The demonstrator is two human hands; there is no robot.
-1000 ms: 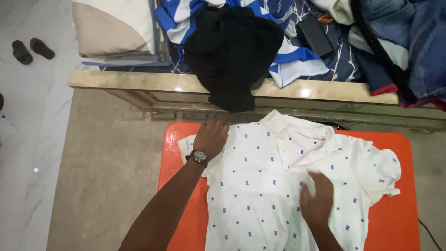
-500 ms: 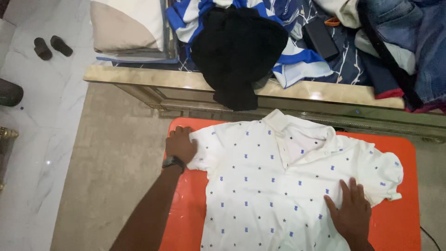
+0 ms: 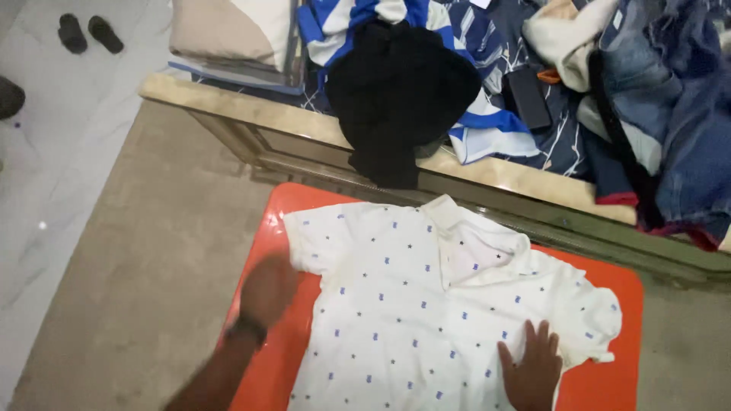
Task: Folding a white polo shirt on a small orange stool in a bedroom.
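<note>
White polo shirt with small blue and dark star print lies face up on the orange table; collar toward the bed frame, hem toward the camera; both short sleeves spread out to the sides.

Right hand: released, palm flat, fingers spread, pressing the cloth near the right side seam below the sleeve. Left hand: motion-blurred, at the table's left part just beside the left sleeve; touching the cloth or not, open or closed, cannot tell. Wristwatch on that wrist.

Judgement: step in hand looks like flattening the shirt; to do it well, keep the right palm pinning, sweep from the button placket outward to the seams, not inward; creases show around the open collar and the right sleeve, so those need the attention; pull each sleeve square to the body; keep the hem on the table, not hanging over the near edge.

Around it: black garment drapes over the bed frame just above the collar, apart from the shirt; blue-and-white striped cloth and denim clothes heaped on the bed; dark flat device among them; pair of sandals on the tiled floor far left.
</note>
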